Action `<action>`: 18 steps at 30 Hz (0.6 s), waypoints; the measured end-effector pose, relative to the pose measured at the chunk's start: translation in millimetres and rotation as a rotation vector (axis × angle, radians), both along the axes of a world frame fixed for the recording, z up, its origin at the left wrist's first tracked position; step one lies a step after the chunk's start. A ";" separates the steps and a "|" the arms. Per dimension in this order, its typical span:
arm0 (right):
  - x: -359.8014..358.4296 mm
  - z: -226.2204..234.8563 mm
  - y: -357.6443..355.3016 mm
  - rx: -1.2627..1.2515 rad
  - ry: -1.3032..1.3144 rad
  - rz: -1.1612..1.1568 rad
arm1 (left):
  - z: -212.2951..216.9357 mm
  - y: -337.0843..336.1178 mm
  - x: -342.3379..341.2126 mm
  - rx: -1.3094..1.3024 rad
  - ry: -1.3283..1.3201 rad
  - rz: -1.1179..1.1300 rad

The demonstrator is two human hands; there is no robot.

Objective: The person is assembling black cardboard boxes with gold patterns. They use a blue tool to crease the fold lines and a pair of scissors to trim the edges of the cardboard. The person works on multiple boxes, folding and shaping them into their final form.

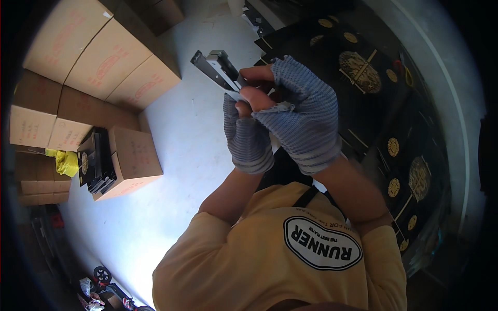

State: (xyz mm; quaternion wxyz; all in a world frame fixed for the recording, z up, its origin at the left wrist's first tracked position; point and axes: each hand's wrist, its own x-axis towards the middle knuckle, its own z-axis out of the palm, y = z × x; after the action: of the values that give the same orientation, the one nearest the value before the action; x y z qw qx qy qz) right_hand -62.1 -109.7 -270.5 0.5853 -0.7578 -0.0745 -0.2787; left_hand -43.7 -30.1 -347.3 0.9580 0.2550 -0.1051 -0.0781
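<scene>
A silver-grey metal stapler (222, 70) is held up in front of me, its two long arms spread apart at the far end. My right hand (306, 111), in a fingerless blue-grey knitted glove, is closed on its near end, with thumb and forefinger pinching it. Below and to the left, my left hand (250, 136) wears a matching glove and is wrapped round the stapler from underneath. Most of the left fingers are hidden behind the tool and the right hand. Whether staples lie inside the stapler cannot be made out.
Cardboard boxes (108, 63) are stacked along the left. A pile of black flat pieces (98, 161) leans there beside a yellow bag (66, 163). Black panels with gold ornaments (363, 129) cover the right side, with scissors-like red and yellow handles (406, 75) on them. A wheeled object (102, 274) stands at lower left.
</scene>
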 end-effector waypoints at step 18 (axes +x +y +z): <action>-100.5 -144.7 -15.6 -0.133 0.803 0.536 | -117.4 28.2 52.7 -0.301 0.351 -0.057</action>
State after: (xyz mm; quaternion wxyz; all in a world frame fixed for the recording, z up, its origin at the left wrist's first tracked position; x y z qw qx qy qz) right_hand -162.6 -125.4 -415.3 0.5690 -0.7955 -0.0527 0.2015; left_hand 9.0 -1.9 -464.7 0.9862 0.0887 0.0457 -0.1318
